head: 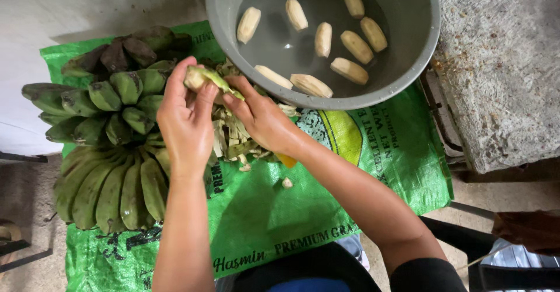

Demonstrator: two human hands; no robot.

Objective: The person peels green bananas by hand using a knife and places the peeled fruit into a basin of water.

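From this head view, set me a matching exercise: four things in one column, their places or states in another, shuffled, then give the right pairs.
Things:
1. Peeled bananas
2. Green banana bunch
3. Half-peeled banana
4. Peel strips

Places or states:
A. Heaped on the green sack, under the hands
B. Held between the left hand and right hand
C. Floating in water in the grey basin
D. Lying unpeeled on the sack's left side

Pairs: 1-C, 2-D, 3-B, 4-A
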